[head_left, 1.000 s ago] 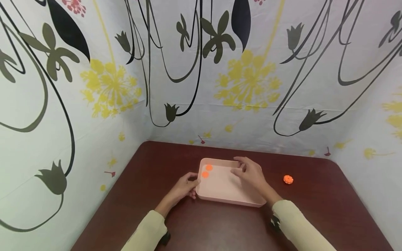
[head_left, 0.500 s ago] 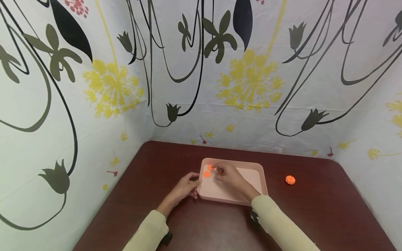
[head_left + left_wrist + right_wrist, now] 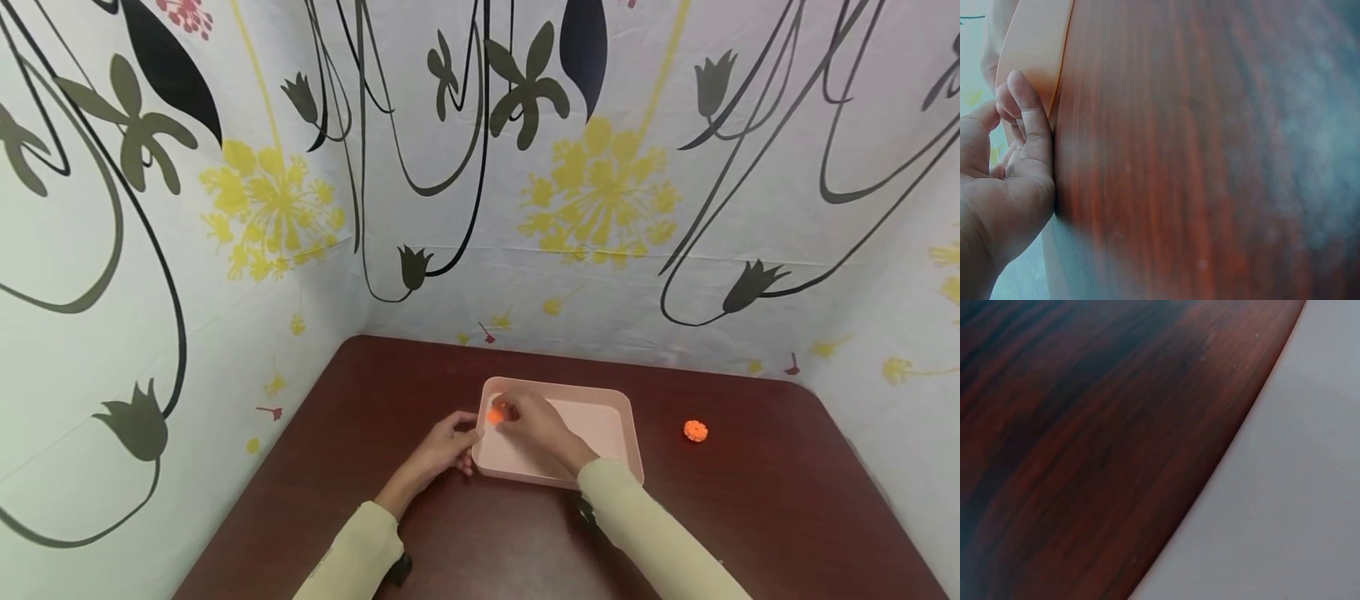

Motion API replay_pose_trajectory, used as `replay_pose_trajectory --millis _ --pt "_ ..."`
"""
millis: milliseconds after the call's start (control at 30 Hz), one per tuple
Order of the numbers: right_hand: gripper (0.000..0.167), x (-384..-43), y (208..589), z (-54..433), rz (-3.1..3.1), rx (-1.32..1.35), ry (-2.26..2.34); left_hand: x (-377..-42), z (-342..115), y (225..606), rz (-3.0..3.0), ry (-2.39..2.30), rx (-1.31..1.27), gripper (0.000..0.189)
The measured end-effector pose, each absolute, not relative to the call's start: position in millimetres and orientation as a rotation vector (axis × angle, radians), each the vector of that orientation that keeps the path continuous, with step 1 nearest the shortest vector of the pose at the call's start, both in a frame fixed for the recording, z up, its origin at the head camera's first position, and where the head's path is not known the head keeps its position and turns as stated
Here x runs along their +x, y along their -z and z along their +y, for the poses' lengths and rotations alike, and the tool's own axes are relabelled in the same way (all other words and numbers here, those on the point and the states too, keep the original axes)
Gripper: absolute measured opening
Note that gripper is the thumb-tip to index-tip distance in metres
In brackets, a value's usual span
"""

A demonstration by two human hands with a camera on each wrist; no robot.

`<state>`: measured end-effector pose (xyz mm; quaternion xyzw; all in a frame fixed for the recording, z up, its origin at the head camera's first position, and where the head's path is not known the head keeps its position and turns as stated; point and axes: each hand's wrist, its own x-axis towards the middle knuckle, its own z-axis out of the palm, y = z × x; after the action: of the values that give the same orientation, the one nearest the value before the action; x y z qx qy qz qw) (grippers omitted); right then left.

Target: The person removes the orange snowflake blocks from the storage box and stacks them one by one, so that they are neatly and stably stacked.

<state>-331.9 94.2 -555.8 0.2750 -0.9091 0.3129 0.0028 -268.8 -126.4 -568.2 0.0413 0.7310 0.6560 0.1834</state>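
Observation:
A shallow pale pink tray [image 3: 592,425] lies on the dark red wooden table. My left hand [image 3: 444,444] holds its left end, with the thumb at the rim and the other fingers along the outer wall. In the left wrist view, fingers of the left hand [image 3: 1016,162] lie against the tray's wall [image 3: 1041,37]. My right hand [image 3: 536,423] reaches over the tray, fingertips pinched at an orange disc [image 3: 495,415] near the left end. The fingers hide the spot just behind that disc. The right wrist view does not show the hand.
A scalloped orange disc [image 3: 695,431] sits on the table [image 3: 765,483] to the right of the tray. A white cloth [image 3: 450,208] printed with flowers hangs behind and along both sides. The table edge [image 3: 1222,456] crosses the right wrist view.
My right hand has moved left across the tray to the orange discs, and its fingers have closed in at them. The rear disc has gone from sight. My left hand stays at the tray.

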Motion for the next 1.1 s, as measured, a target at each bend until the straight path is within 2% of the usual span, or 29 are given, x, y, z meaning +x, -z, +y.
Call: replay_pose_trajectory --millis 267,900,1100 --pt "0.02 -334.1 557.8 90.4 -2.874 0.729 -0.99 -269.1 -126.7 565.3 2.086 -1.835 0.114 0.053" --pt "0.006 -333.6 561.9 86.7 -2.879 0.736 -0.748 -268.7 -127.0 569.4 2.084 -1.832 0.103 0.052" --pt "0.011 -334.1 565.0 91.0 -2.86 0.698 -0.702 -269.2 -125.8 569.9 2.083 -1.829 0.111 0.049"
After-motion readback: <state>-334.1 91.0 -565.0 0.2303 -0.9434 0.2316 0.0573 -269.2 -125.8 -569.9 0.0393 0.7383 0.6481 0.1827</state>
